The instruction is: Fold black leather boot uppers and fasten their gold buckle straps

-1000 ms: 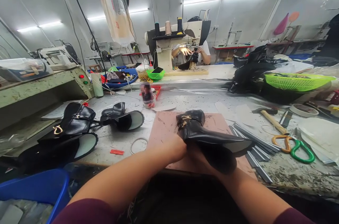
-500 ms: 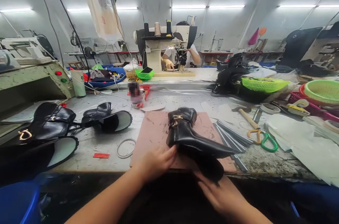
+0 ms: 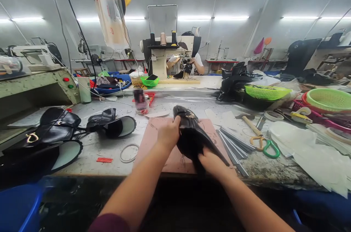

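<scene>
A black leather boot upper [image 3: 192, 135] with a gold buckle is held over the pink cutting mat [image 3: 153, 140] at the table's front. My left hand [image 3: 168, 133] is closed round its upper left side, near the buckle end. My right hand [image 3: 211, 162] grips its lower end from below, near the table edge. The piece is lifted and tilted, buckle end pointing away from me.
Several more black boot uppers [image 3: 55, 129] lie at the left beside a green machine [image 3: 41, 89]. Grey strips [image 3: 233, 148], a hammer [image 3: 251, 124], scissors [image 3: 265, 146] and white cut pieces [image 3: 301, 140] lie to the right. Green baskets [image 3: 265, 91] stand behind. A person works at a sewing machine [image 3: 170, 54] opposite.
The boot upper lay on the mat with my hands at its near end; now my left hand has moved up to the buckle end and both hands have lifted and turned it.
</scene>
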Tool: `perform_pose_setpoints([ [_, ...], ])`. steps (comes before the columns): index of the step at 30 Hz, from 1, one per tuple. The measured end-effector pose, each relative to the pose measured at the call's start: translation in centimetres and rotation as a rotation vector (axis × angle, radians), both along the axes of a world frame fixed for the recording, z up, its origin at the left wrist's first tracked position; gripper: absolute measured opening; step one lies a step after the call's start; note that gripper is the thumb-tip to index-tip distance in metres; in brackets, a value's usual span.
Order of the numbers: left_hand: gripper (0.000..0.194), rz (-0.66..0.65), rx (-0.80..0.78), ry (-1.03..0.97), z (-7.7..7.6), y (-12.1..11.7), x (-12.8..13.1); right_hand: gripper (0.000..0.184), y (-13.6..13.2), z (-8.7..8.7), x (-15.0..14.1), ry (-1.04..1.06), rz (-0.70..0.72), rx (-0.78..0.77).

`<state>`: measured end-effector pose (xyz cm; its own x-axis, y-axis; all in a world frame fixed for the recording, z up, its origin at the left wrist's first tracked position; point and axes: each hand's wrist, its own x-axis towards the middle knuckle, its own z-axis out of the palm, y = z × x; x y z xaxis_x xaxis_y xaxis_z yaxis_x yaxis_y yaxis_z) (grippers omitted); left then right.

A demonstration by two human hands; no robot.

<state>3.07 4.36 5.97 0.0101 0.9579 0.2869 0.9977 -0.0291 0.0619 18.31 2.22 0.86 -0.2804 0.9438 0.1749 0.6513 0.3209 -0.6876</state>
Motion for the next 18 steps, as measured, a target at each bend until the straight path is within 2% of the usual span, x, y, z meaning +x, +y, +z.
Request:
perform_pose_setpoints([
  [2,0.033,-0.092,0.001,0.062,3.1,1.0,0.6,0.058,0.7,2.1,-0.5,0.006,0.03,0.011],
  [4,0.029,-0.189,-0.024,0.109,5.6,2.0,1.4,0.052,0.9,4.6,-0.7,0.014,0.052,0.04],
  [6,0.027,-0.28,-0.06,0.138,7.3,2.9,2.0,0.045,0.7,6.8,-0.4,-0.049,0.041,0.099],
  [8,0.025,-0.36,-0.094,0.149,8.3,3.6,2.1,0.044,0.2,7.8,-0.1,-0.195,0.01,0.152],
  [10,0.025,-0.412,-0.119,0.133,8.5,4.0,1.9,0.048,-0.3,7.2,0.0,-0.35,-0.02,0.158],
  [14,0.022,-0.389,-0.138,-0.026,7.7,4.5,0.1,0.048,-0.8,3.5,-1.3,-0.445,-0.013,0.099],
  [16,0.031,-0.33,-0.116,-0.164,6.9,4.1,-1.3,0.051,-0.8,2.1,-2.1,-0.437,0.002,0.087],
  [18,0.05,-0.243,-0.073,-0.338,5.6,3.0,-2.7,0.055,-0.7,1.6,-2.5,-0.416,0.001,0.084],
])
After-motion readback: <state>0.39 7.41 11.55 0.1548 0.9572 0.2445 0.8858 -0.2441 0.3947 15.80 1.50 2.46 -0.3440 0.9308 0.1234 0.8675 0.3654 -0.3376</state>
